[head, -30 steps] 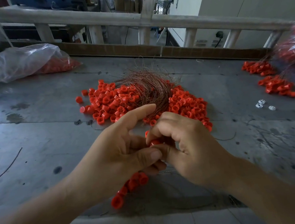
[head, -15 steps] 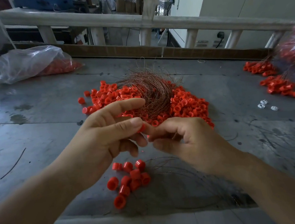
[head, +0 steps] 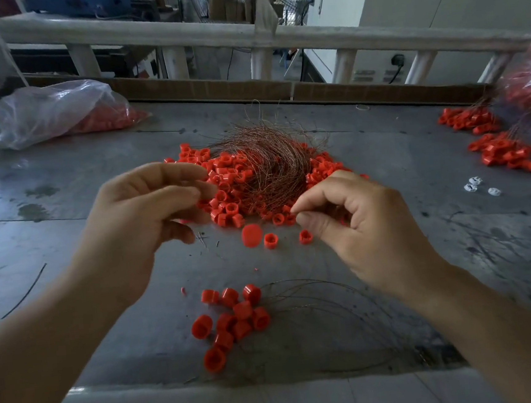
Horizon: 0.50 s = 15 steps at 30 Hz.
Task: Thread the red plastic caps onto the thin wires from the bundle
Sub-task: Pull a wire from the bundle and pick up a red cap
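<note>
A tangled bundle of thin brown wires (head: 270, 165) lies on a heap of loose red caps (head: 227, 188) at the table's middle. My left hand (head: 143, 218) hovers left of the heap with its fingers loosely bent and nothing plainly held. My right hand (head: 359, 225) is at the bundle's near edge, thumb and forefinger pinched together, apparently on a thin wire. Between the hands a blurred red cap (head: 251, 235) shows above the table, beside two loose caps (head: 270, 240). A cluster of caps threaded on wires (head: 233, 323) lies near the front edge.
The grey metal table (head: 64, 193) carries a clear bag of red caps (head: 41, 115) at the back left. More threaded cap clusters (head: 504, 151) and a bag sit at the right. Small white pieces (head: 478, 186) lie nearby. A railing (head: 243, 36) runs behind.
My hands have parted and moved up toward the heap. The left hand no longer pinches a cap. The threaded cluster now lies in full view on the table, and a cap shows between the hands.
</note>
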{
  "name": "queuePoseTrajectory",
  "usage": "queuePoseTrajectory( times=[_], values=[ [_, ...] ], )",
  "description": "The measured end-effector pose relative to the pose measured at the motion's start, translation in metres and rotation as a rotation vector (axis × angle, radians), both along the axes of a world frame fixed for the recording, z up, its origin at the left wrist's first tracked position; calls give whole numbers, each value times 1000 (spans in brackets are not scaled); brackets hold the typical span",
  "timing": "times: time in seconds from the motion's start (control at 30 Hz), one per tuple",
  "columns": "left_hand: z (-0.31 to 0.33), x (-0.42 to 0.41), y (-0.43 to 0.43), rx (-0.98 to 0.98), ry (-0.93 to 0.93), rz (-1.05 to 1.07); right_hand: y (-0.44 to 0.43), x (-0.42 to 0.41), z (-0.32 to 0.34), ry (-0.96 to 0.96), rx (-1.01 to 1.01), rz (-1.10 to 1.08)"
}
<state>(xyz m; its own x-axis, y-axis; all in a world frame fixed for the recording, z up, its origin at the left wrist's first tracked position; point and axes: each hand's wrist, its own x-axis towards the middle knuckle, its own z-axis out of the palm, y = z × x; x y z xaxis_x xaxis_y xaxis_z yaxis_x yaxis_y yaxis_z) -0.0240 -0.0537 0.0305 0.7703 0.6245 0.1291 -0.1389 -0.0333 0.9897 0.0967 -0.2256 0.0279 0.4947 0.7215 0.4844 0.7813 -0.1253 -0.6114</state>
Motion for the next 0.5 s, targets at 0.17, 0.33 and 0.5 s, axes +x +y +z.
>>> queuePoseTrajectory(
  times=[0.17, 0.33, 0.5],
  values=[
    [-3, 3, 10, 131, 64, 171, 1, 0, -1, 8, -51, 30],
    [-16, 8, 8, 603, 282, 229, -3, -3, 0, 57, -207, 147],
    [-31, 16, 11, 905, 449, 141, 2, -8, -9, -37, -506, 217]
  ],
)
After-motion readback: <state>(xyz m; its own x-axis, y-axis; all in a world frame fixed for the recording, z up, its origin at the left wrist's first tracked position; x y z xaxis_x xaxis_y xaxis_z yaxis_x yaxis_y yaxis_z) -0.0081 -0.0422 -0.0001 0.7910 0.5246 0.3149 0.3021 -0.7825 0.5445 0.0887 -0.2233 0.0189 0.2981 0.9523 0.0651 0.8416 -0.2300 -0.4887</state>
